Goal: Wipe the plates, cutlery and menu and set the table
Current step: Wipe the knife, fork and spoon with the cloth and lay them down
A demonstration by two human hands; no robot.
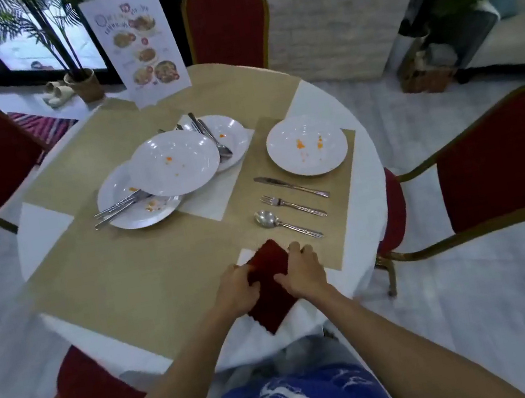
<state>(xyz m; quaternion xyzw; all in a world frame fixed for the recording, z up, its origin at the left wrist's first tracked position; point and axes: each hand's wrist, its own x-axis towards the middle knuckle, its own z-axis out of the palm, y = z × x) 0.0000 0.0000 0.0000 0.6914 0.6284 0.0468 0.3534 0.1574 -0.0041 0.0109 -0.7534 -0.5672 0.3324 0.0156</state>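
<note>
My round worktop, white cloth under tan mats, has its near rim hidden by my arms and shirt, and of the three overlapping white plates left of centre the lower two are half covered, with cutlery poking from beneath, while the upright menu stands at the far edge with print too blurred to read. A lone stained plate sits on the right mat with a knife, fork and spoon lined up beside it, and bare mat lies open to the left of my hands. Both my left hand and right hand pinch the dark red cloth, a nubby square at the near edge whose corner hangs over the rim.
</note>
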